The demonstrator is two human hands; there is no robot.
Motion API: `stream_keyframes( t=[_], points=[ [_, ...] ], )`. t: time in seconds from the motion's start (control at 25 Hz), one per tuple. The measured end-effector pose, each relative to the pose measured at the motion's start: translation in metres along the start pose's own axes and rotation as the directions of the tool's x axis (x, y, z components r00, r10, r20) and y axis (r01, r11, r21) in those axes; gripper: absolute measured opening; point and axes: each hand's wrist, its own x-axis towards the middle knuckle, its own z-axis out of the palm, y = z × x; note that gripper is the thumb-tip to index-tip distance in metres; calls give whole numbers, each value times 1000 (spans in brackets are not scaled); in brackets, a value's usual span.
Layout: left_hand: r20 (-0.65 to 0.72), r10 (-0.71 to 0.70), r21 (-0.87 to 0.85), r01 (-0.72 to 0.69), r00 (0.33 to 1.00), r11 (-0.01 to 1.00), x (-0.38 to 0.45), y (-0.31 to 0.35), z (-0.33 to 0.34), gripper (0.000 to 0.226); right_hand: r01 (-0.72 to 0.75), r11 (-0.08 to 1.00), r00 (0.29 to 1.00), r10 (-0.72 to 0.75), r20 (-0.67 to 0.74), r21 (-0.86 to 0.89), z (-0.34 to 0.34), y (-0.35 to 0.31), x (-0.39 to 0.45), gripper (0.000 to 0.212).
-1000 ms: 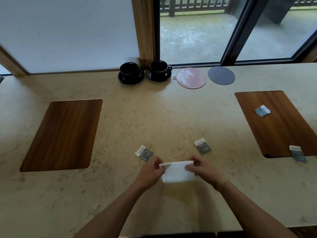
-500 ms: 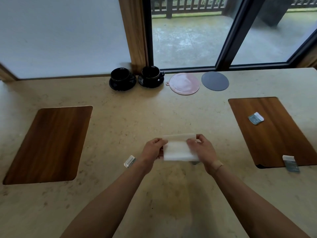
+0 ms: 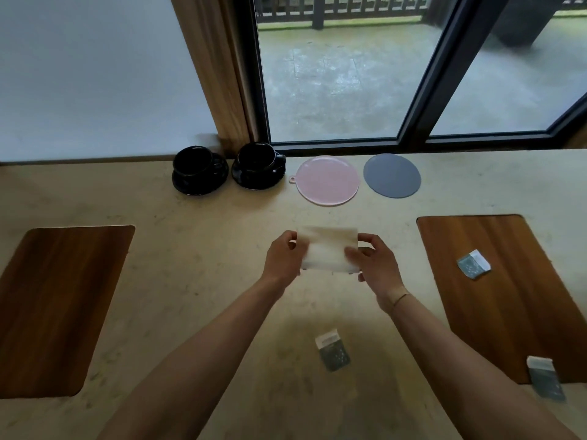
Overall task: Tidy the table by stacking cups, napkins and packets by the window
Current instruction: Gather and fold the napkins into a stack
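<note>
A white folded napkin (image 3: 328, 249) is held above the middle of the table, my left hand (image 3: 284, 260) pinching its left edge and my right hand (image 3: 376, 265) its right edge. Two black cups on saucers, the left cup (image 3: 195, 161) and the right cup (image 3: 257, 157), stand side by side by the window. Grey packets lie on the table: one (image 3: 333, 354) between my forearms, one (image 3: 473, 265) on the right wooden mat, one (image 3: 544, 377) at that mat's near corner.
A pink round coaster (image 3: 327, 181) and a grey round coaster (image 3: 392, 175) lie by the window, right of the cups. Two wooden mats flank the middle, the left mat (image 3: 60, 306) and the right mat (image 3: 505, 300). The window frame (image 3: 333, 144) runs along the table's far edge.
Both hands have carried the napkin away from me toward the window. The packets that lay beside my hands are now behind them; the left one is hidden by my left forearm.
</note>
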Motion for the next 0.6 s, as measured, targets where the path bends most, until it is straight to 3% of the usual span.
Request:
stream_keyframes(
  t=[0.4,0.6],
  points=[
    [-84,151,58,-147,985,988,141,26,33,21,100,995,994,-101,-35,-22,-8,-33,151,28],
    [-70,158,138,-148,985,979,203,41,44,9,127,987,986,-137,-97,-104,-12,-37,216,19]
  ],
)
